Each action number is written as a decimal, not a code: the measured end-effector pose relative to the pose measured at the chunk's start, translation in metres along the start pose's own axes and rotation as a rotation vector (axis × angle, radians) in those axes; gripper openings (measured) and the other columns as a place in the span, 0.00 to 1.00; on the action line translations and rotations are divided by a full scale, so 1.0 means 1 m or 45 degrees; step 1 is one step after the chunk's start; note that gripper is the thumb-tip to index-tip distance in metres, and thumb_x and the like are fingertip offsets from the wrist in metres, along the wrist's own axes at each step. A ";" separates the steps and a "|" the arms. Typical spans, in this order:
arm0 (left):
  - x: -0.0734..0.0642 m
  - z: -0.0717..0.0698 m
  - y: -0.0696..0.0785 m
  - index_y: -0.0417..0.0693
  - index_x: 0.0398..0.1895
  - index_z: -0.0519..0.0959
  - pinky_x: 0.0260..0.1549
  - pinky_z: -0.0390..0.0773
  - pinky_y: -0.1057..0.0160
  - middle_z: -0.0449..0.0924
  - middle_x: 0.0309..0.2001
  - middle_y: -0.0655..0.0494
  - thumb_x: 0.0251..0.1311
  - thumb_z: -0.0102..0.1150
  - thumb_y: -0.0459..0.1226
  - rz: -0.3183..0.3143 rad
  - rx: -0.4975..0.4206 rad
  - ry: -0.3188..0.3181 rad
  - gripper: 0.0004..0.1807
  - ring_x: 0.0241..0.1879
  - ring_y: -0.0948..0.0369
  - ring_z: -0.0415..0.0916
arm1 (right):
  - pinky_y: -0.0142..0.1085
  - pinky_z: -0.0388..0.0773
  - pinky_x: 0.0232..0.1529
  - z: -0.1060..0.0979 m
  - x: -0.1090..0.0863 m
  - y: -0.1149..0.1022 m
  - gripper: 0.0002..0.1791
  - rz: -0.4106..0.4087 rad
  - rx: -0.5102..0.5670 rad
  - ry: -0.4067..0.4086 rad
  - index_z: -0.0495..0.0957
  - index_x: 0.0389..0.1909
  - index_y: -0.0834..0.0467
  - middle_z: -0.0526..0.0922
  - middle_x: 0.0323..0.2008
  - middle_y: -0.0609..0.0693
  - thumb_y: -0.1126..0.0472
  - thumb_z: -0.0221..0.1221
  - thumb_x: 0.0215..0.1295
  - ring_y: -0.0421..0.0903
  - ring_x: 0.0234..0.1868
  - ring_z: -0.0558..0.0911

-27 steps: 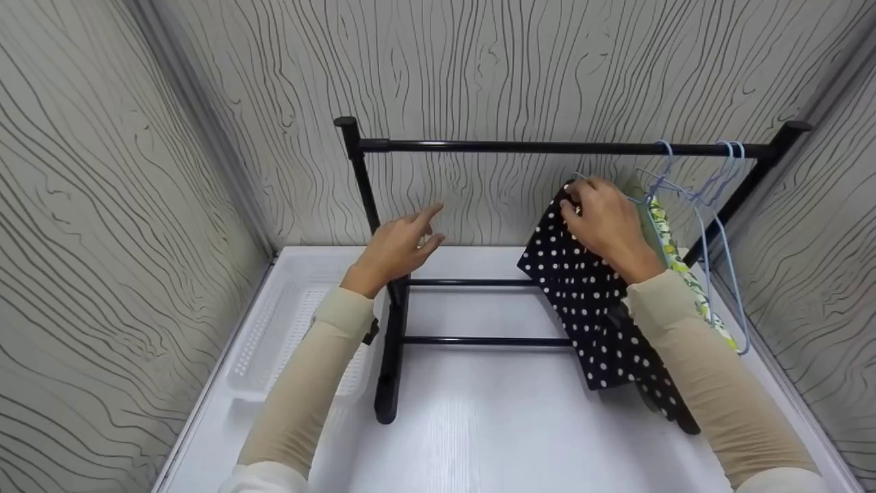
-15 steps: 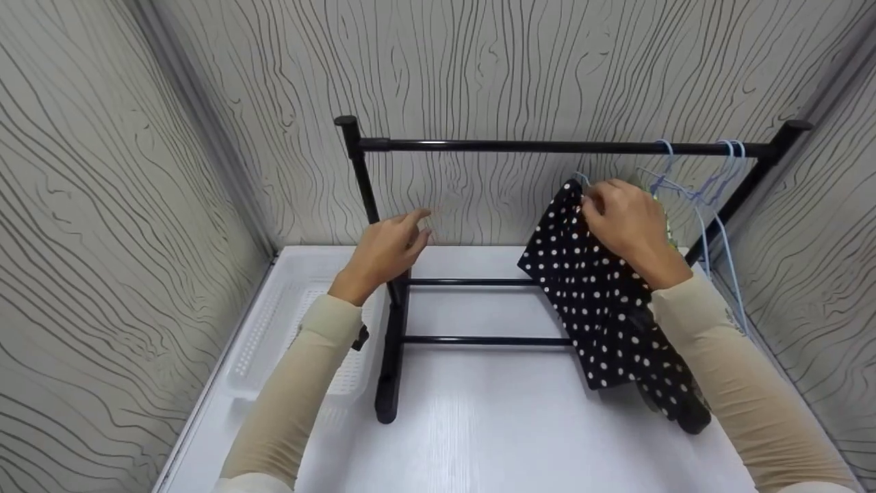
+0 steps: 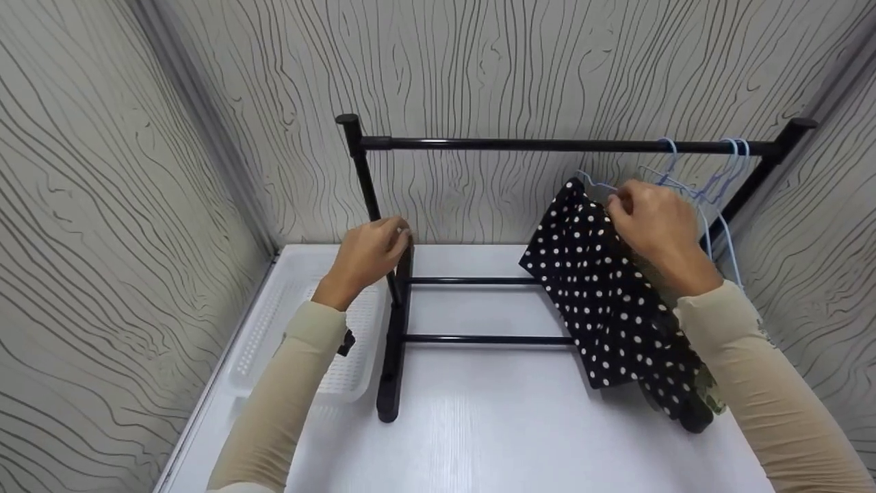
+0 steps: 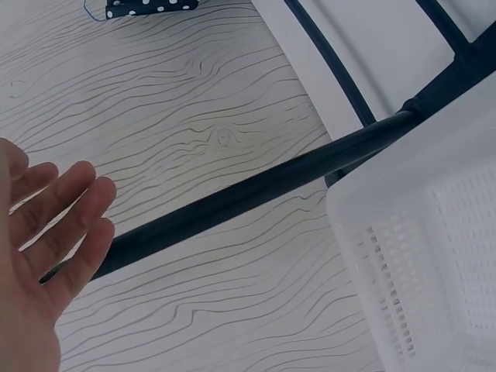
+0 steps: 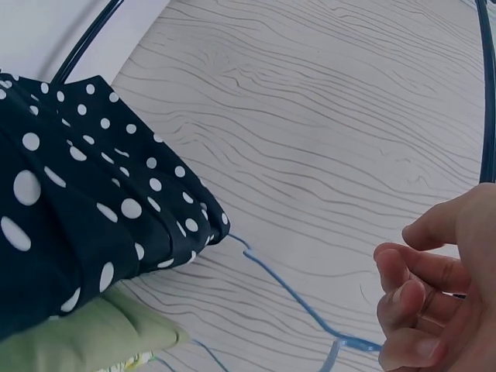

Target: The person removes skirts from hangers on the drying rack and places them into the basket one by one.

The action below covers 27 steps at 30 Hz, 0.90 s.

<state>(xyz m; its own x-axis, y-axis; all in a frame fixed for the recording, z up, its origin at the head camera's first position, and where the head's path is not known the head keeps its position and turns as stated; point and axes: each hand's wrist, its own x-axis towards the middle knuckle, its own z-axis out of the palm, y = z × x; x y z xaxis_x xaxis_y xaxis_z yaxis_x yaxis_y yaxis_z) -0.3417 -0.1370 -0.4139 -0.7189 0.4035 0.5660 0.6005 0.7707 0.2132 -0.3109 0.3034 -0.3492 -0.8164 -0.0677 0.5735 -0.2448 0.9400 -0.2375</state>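
Observation:
A black skirt-like garment with white polka dots (image 3: 582,294) hangs slanting from a light blue hanger (image 5: 291,293) on the right part of a black clothes rack (image 3: 479,144). My right hand (image 3: 657,222) is beside the garment's upper edge, over the hanger. Its fingers are loosely curled, and in the right wrist view they stand apart from the cloth, with the thumb held off. My left hand (image 3: 369,250) is beside the rack's left post, fingers loosely bent and holding nothing. Beneath the dotted cloth shows a pale green garment (image 5: 93,337).
More light blue hangers (image 3: 727,239) hang at the right end of the rail. A white perforated basket (image 3: 356,370) stands on the white table (image 3: 465,438) at left, partly behind my left arm. Patterned walls enclose the back and sides.
My right hand has moved right, off the dotted garment's top corner. My left hand has drawn back left and down toward the post, its fingers bending more. The garment stays almost in place.

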 end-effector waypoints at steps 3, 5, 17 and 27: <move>-0.005 -0.001 -0.004 0.42 0.45 0.86 0.26 0.84 0.53 0.89 0.34 0.50 0.79 0.55 0.37 -0.019 -0.009 0.014 0.11 0.25 0.57 0.83 | 0.53 0.76 0.26 -0.003 -0.002 0.004 0.14 0.014 0.011 0.003 0.83 0.38 0.66 0.86 0.30 0.63 0.59 0.57 0.77 0.57 0.25 0.79; -0.008 -0.001 -0.006 0.41 0.44 0.86 0.25 0.84 0.53 0.88 0.32 0.51 0.78 0.56 0.37 -0.027 -0.006 0.027 0.11 0.24 0.57 0.82 | 0.54 0.76 0.27 -0.004 -0.005 0.006 0.14 0.009 0.016 0.016 0.83 0.37 0.66 0.86 0.29 0.64 0.59 0.58 0.76 0.58 0.25 0.80; -0.019 0.001 -0.027 0.42 0.31 0.81 0.26 0.81 0.51 0.84 0.27 0.49 0.75 0.57 0.35 -0.146 0.046 0.199 0.12 0.26 0.53 0.80 | 0.42 0.63 0.20 -0.009 -0.015 0.028 0.14 0.128 -0.013 0.072 0.74 0.30 0.62 0.79 0.22 0.60 0.57 0.57 0.75 0.56 0.19 0.73; -0.017 0.000 -0.032 0.38 0.57 0.77 0.38 0.85 0.46 0.86 0.45 0.42 0.79 0.54 0.48 -0.502 -0.116 0.083 0.21 0.41 0.48 0.87 | 0.58 0.76 0.33 -0.014 -0.014 0.037 0.28 0.345 0.053 -0.172 0.73 0.52 0.70 0.81 0.37 0.70 0.44 0.51 0.81 0.64 0.32 0.80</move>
<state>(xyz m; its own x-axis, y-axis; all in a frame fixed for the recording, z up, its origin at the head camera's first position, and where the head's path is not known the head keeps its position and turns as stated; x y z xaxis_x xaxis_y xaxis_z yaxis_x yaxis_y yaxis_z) -0.3487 -0.1682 -0.4307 -0.8781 0.0516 0.4757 0.3141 0.8121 0.4918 -0.3011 0.3436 -0.3547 -0.9165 0.1369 0.3759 -0.0277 0.9156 -0.4011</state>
